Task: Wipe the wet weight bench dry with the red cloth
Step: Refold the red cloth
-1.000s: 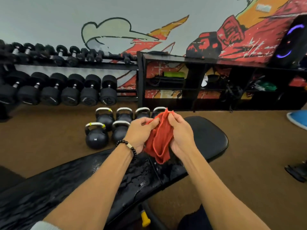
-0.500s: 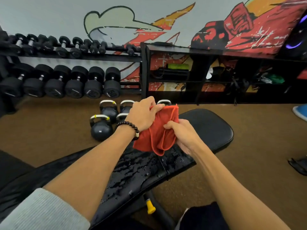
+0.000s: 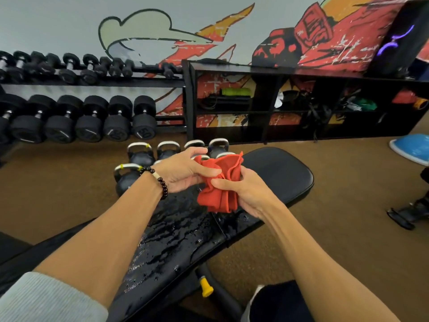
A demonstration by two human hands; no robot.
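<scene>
Red cloth (image 3: 219, 187) is gripped by both left hand (image 3: 183, 169) and right hand (image 3: 247, 194) above the wet black weight bench (image 3: 176, 238). "50" is printed on a racked dumbbell (image 3: 145, 130).

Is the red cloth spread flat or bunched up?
Bunched up: the red cloth hangs in folds between the left hand and right hand, above the bench.

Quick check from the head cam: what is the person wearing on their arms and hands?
Both hands are bare, no gloves. The left hand has a dark beaded bracelet with one pale bead at the wrist, and a light grey ribbed sleeve pushed up near the elbow. The right hand and forearm show nothing worn.
</scene>
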